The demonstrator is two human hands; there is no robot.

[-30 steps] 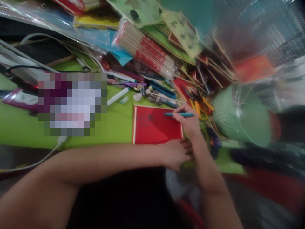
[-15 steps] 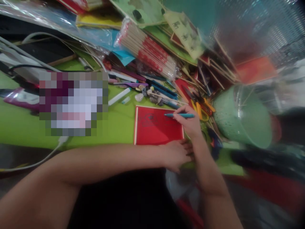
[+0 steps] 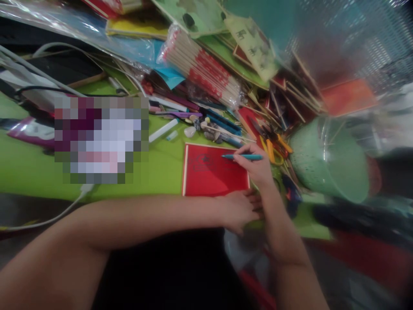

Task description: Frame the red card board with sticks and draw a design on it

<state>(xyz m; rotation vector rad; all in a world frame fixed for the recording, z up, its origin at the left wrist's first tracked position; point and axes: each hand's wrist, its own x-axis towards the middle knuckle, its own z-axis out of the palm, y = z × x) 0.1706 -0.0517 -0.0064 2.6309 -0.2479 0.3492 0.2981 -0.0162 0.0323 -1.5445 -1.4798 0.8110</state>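
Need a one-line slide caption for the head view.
Right hand holds a teal pen over a red card on a cluttered green table; left hand rests at the card's near edge.

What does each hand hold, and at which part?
The right hand grips the teal pen near its middle, tip over the red card. The left hand holds nothing; it lies flat at the card's near edge.

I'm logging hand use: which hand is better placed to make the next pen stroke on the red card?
Right, probably. The right hand grips the blue pen with its tip over the red card; the left hand rests at the card's near edge with no tool.
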